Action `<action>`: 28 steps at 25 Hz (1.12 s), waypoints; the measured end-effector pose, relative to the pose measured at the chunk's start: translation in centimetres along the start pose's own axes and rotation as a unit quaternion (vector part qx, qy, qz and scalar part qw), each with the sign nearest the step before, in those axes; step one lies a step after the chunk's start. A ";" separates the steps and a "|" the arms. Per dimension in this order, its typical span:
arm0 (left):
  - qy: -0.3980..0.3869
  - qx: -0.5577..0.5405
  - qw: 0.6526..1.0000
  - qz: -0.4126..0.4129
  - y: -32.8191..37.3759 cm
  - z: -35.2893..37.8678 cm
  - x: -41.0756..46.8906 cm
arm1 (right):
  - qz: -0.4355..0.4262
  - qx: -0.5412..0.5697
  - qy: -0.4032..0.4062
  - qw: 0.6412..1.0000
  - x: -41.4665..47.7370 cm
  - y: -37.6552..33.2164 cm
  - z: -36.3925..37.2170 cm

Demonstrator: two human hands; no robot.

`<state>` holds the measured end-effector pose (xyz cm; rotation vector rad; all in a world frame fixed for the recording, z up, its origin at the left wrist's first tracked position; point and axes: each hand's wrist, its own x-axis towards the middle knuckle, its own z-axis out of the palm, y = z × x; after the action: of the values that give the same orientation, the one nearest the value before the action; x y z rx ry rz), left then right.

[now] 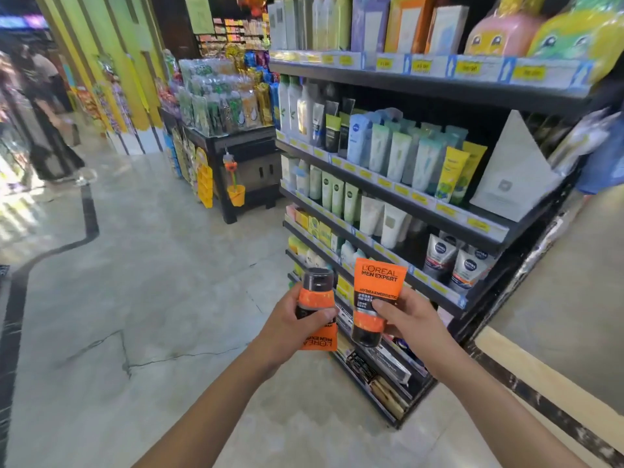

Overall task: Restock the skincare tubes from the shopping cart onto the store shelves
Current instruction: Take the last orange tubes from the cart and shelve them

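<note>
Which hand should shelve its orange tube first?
Right, probably. The right hand holds the upright-label tube next to the shelves; the left hand holds the inverted-label tube farther out.

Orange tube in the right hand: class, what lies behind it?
Behind the orange tube, gripped by the right hand, stand lower store shelves; whatever is directly behind it is covered.

Two bare arms stretched toward the shelf unit [405, 84].
Left hand [290, 320] grips a cap-up tube [315, 292], right hand [410, 320] a cap-down tube [376, 285], level and close together before its lower shelves.
</note>
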<state>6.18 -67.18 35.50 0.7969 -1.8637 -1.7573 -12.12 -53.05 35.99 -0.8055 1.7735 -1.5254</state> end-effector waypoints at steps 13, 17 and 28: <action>-0.220 0.010 0.975 0.018 3.1 0.7 19.3 | -0.022 -0.014 0.211 0.977 7.8 -3.1 -2.7; -0.269 0.017 0.962 0.039 4.5 3.9 22.5 | -0.024 -0.029 0.250 0.968 8.3 -3.9 -5.0; -0.312 0.005 0.948 0.057 7.1 11.7 28.9 | -0.098 -0.039 0.330 0.938 13.9 -8.6 -16.8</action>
<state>-23.57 -78.18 39.78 0.1156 -2.2435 -2.0815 -33.61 -55.41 45.09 -0.5460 2.2903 -2.0335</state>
